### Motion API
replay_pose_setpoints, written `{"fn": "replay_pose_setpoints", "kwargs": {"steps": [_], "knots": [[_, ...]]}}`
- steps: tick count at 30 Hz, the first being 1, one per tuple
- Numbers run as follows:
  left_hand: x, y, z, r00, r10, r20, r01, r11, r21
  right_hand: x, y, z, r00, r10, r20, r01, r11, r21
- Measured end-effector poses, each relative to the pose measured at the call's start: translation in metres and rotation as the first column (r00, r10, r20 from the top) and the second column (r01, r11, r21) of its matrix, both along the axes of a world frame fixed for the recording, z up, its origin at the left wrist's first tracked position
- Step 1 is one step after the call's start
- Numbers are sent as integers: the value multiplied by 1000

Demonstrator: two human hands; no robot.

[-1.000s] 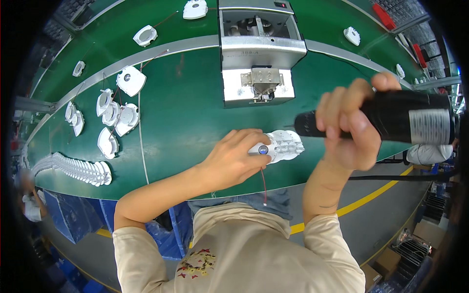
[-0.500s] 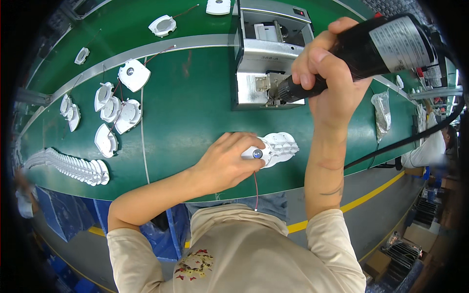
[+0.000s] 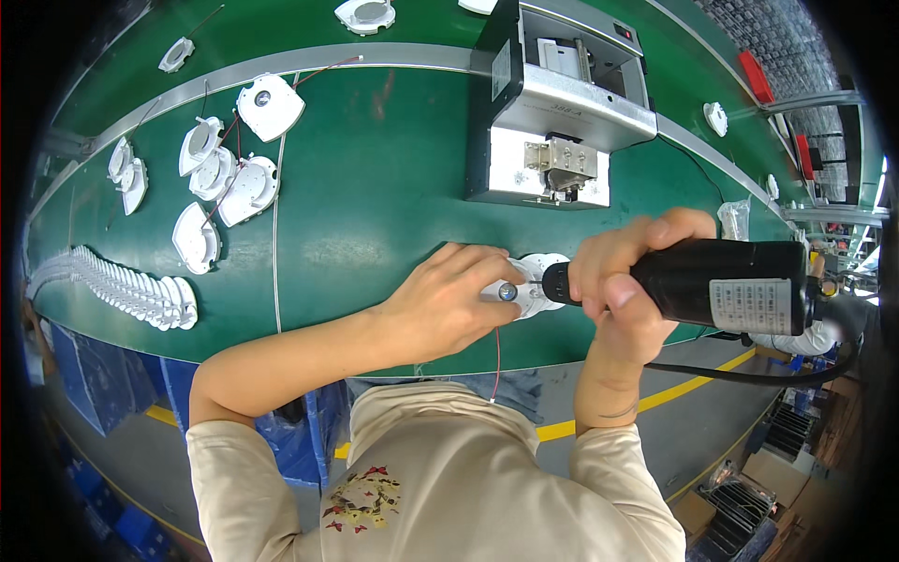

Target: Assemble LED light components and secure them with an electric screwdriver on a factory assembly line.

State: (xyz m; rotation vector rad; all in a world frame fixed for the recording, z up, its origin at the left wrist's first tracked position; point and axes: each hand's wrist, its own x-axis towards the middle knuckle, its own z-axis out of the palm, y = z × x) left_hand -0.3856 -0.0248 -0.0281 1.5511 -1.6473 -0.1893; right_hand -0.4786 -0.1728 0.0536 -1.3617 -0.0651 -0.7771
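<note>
On the green bench in front of me, my left hand (image 3: 448, 304) grips a white plastic housing (image 3: 507, 291) with a dark round centre, thumb and fingers around its edge. A thin red wire (image 3: 498, 361) trails from it over the bench edge. My right hand (image 3: 629, 281) is wrapped round a black electric screwdriver (image 3: 730, 281), held almost level. Its tip points left at the housing, over its right side; whether the bit touches is too small to tell. More white plates (image 3: 545, 266) lie beneath and beside the housing, partly hidden by the screwdriver.
A grey screw feeder (image 3: 548, 122) stands at the back, right of centre. Several white housings (image 3: 248, 187) with wires lie at left, near a curved row of stacked white plates (image 3: 140, 292). A clear plastic bag (image 3: 735, 220) is at right, and the black cord (image 3: 749, 373) hangs below the screwdriver.
My right hand has brought the screwdriver down from the screw feeder to the white housing. My left hand keeps its grip on the housing. The whole view has shifted slightly.
</note>
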Motion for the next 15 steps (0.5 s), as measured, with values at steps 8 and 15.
{"fn": "replay_pose_setpoints", "kwargs": {"steps": [8,15], "knots": [[0,1,0,1000,1,-6,-1,1000,4,-7,2,-8,998,49,-39,-54,990,-132],[1,-1,0,1000,-27,11,27,1000,6,16,-12,16,991,-33,127,39,998,-44]]}}
